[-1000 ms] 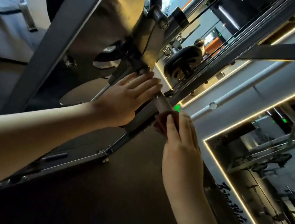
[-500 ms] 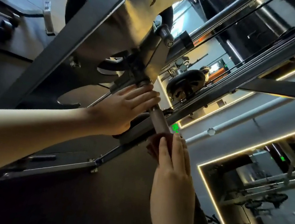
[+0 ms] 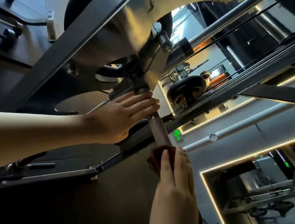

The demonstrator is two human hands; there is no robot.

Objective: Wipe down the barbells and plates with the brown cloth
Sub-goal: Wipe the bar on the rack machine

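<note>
A metal barbell sleeve (image 3: 158, 127) sticks out from the machine's frame toward me in the middle of the view. My right hand (image 3: 174, 178) grips the brown cloth (image 3: 156, 158) wrapped around the near end of the sleeve. My left hand (image 3: 122, 116) rests with straight fingers on the machine at the root of the sleeve, fingertips beside the collar (image 3: 143, 91). A black weight plate (image 3: 79, 3) hangs behind the grey frame beam at the upper left.
A wide grey frame beam (image 3: 90, 28) crosses the view diagonally. A steel floor rail (image 3: 66, 166) runs below my left arm. Dumbbells (image 3: 2, 27) sit on a rack at the far left. A mirror wall (image 3: 207, 79) with lit edges fills the right.
My right hand with the cloth has slid down the sleeve toward its near end, baring more metal. My left hand has stayed at the root. The view has tilted.
</note>
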